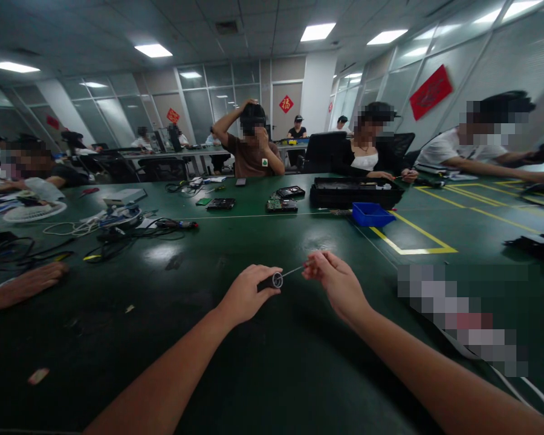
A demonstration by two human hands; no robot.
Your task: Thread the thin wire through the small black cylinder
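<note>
Over the green table (272,374), my left hand (245,295) is closed around a short dark cylinder (267,283), with its silver-rimmed round end turned to the right. My right hand (338,283) pinches a thin metal rod (292,272) between thumb and fingers. The rod's far end meets the cylinder's rimmed end; whether it goes inside, I cannot tell. Fingers hide the rod's other end, and most of the cylinder lies within my left hand.
Beyond my hands are a blue bin (372,214), a long black casing (356,193) and opened hard drives (281,205). Tangled cables (122,226) lie left, near another person's hand (31,284). Several people sit around. White cable (537,393) runs at lower right.
</note>
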